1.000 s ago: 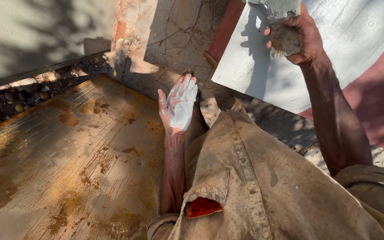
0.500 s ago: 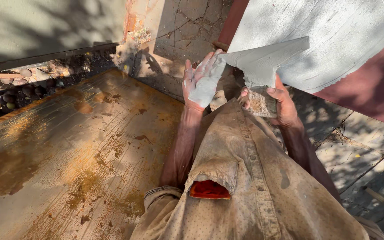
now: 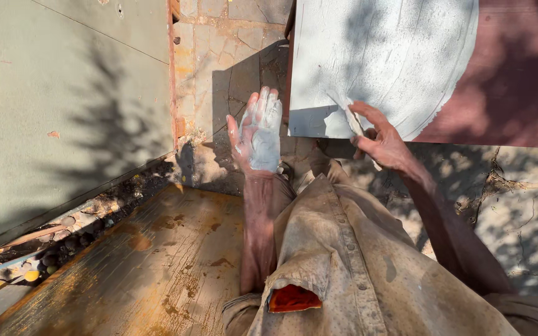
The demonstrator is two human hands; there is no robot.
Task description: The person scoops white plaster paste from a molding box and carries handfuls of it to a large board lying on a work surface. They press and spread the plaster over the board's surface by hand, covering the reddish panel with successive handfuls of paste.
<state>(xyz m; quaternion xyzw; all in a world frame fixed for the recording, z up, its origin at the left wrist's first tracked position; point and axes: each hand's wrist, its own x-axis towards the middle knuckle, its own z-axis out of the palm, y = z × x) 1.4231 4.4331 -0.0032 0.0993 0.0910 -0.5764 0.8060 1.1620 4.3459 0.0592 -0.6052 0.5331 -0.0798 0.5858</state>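
At frame centre my left hand (image 3: pixel 258 134) is spread flat, fingers wide, palm smeared with pale putty, while my right hand (image 3: pixel 382 142) pinches the putty knife (image 3: pixel 351 119) against the red board (image 3: pixel 493 93) upper right; I'd keep the blade shallow, strokes overlapping.

Dusty tan button shirt (image 3: pixel 356 261), sleeves rolled, red cloth (image 3: pixel 292 298) in chest pocket; left hand (image 3: pixel 259 134) putty-smeared

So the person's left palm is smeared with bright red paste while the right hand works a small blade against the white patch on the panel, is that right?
Not quite. The paste on the left hand is pale grey-white, not red, as the head view shows. The rest stands: the right hand holds a small blade against the white patch on the panel.
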